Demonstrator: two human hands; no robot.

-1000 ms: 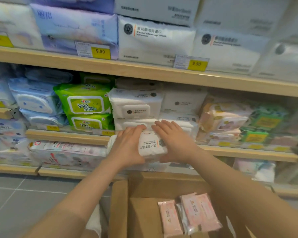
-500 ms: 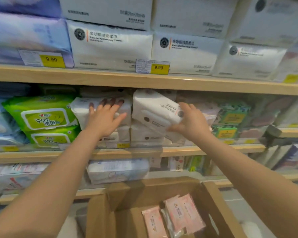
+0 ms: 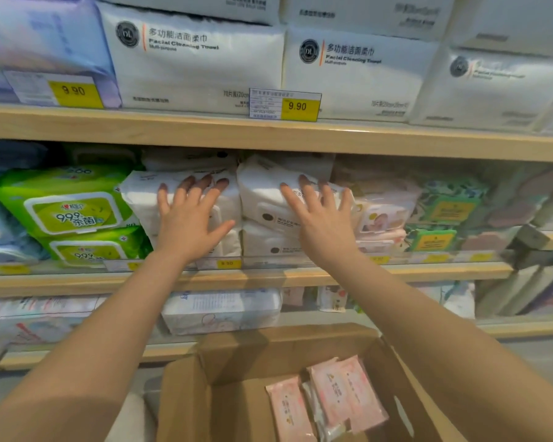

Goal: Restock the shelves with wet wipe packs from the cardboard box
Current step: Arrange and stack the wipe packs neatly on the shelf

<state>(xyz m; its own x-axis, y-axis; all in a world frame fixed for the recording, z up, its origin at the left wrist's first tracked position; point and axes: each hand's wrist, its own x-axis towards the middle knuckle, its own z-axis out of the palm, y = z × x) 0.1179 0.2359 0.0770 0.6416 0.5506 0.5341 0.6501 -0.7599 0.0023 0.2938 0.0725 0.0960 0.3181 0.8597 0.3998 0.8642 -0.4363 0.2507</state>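
Pale wooden shelf boards (image 3: 268,138) are running across the whole view in tiers, one above another, each with a light, flat front edge. Yellow price tags (image 3: 297,106) are sitting along the top board, reading 9.90, and smaller yellow labels (image 3: 227,263) are lining a clear strip on the board below. A dark bracket (image 3: 532,239) is sticking out at the right end, where another shelf unit is meeting this one at an angle. Soft, even light is falling on the boards, and grey floor (image 3: 540,355) is showing at the lower right.
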